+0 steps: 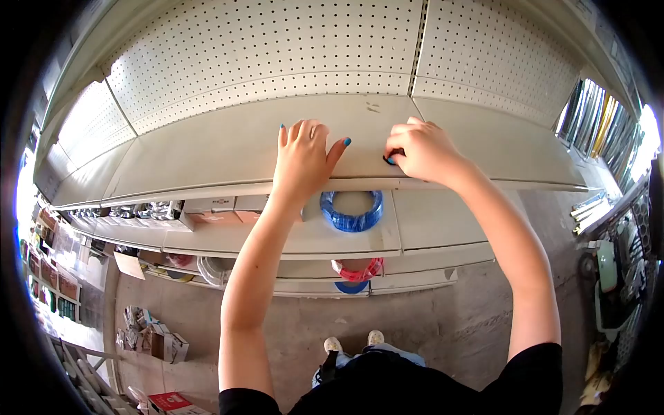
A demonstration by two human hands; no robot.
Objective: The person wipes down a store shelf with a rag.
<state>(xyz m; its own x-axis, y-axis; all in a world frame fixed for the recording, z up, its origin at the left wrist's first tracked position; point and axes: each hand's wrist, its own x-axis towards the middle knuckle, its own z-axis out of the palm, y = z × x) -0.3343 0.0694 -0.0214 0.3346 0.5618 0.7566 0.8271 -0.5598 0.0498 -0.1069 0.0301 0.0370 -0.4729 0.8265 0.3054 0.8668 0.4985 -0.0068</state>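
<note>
My left hand rests on the pale top shelf, near its front edge. The thumb is stretched out to the side and the fingers are a little bent, with nothing in them. To the right, on the same shelf, my right hand is closed, its fingers curled toward the thumb. A small black thing shows between thumb and fingers; most of it is hidden, so its kind cannot be made out. A bare stretch of shelf lies between both hands.
Perforated panels rise behind the shelf. Below are a blue coil, a red coil and several boxes. Cardboard boxes stand on the floor at left. Long rods stand at far right.
</note>
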